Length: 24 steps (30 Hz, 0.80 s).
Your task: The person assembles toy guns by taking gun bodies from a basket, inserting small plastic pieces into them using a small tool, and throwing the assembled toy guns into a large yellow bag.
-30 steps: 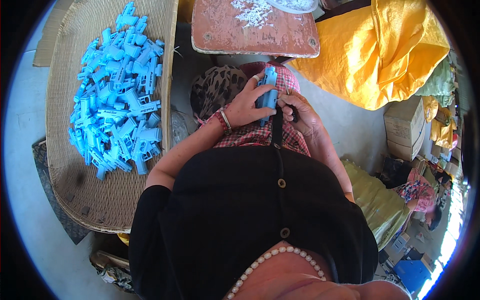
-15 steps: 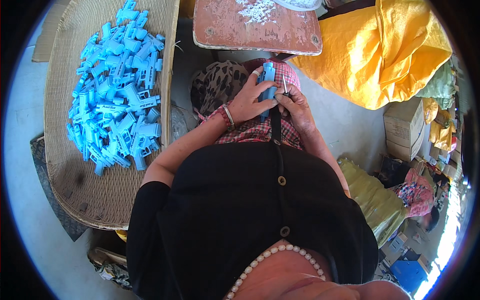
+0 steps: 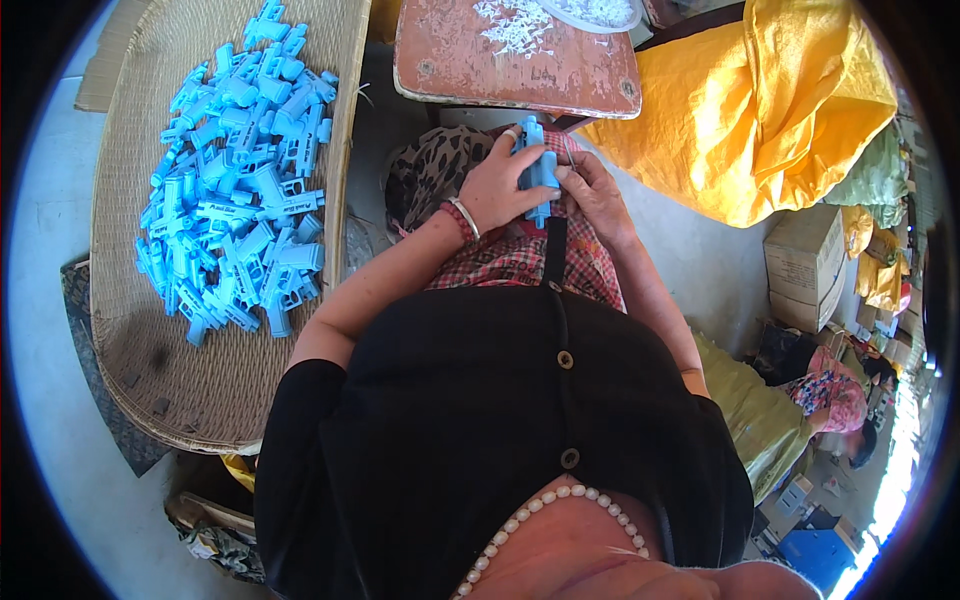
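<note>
Your left hand (image 3: pixel 497 185) is closed around a blue plastic toy part (image 3: pixel 535 170), held upright over your lap, just below the near edge of the worn reddish wooden table (image 3: pixel 500 65). Your fingers wrap its left side, and one fingertip with a pale covering rests at its top. Your right hand (image 3: pixel 592 192) is pressed against the right side of the same part, fingers curled in and pinching at it; whether it holds anything else there is too small to tell. A bangle and a red band sit on your left wrist. Both hands hover above a checked red cloth (image 3: pixel 520 262) over your knees, with a leopard-patterned fabric (image 3: pixel 430 170) just to its left. To your left, well apart from the hands, a wide woven basket tray (image 3: pixel 180 390) carries a heap of matching blue plastic parts (image 3: pixel 240 180). On the table lie small white scraps (image 3: pixel 515 22). A yellow sack (image 3: pixel 770 110) lies to your right, with cardboard boxes (image 3: pixel 805 265) beyond it.
</note>
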Available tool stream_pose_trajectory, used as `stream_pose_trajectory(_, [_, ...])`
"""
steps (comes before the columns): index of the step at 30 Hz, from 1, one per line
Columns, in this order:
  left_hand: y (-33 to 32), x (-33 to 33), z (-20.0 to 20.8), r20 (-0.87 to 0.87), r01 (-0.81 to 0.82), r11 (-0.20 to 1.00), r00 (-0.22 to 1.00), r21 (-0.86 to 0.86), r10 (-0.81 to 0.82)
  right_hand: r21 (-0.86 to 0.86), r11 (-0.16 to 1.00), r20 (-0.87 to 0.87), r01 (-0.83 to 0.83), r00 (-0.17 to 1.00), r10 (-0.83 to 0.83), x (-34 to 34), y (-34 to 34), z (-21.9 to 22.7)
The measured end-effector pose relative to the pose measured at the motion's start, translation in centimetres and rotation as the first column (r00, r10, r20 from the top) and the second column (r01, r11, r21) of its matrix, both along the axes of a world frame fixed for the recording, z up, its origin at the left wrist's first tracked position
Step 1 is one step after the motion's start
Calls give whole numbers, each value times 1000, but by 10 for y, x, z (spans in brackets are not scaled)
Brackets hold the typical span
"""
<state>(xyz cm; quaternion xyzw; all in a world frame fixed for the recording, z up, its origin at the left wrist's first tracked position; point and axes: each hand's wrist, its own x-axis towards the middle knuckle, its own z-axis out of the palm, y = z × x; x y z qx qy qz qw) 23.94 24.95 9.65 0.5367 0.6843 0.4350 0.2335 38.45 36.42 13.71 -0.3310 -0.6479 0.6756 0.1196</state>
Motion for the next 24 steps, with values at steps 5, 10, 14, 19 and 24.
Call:
stream_pose_trajectory(5, [-7, 10, 6, 3, -5, 1000, 1000, 26, 5, 79, 997, 92, 23, 995, -30, 28, 4, 21])
stream_pose_trajectory(10, [-5, 6, 2, -70, 25, 998, 997, -57, -29, 392, 878, 260, -275, 948, 181, 35, -3, 37])
stream_pose_trajectory(14, [-1, 6, 11, -13, 87, 987, 996, -137, -90, 397, 863, 334, -312, 925, 181, 33, 5, 43])
stream_pose_trajectory(19, [0, 11, 5, -146, 106, 990, 982, -90, -118, 489, 557, 577, -671, 728, 371, 16, 28, 58])
stream_pose_trajectory(24, [1, 7, -7, -131, 86, 996, 987, -38, -90, 561, 331, 681, -759, 650, 336, -9, 29, 51])
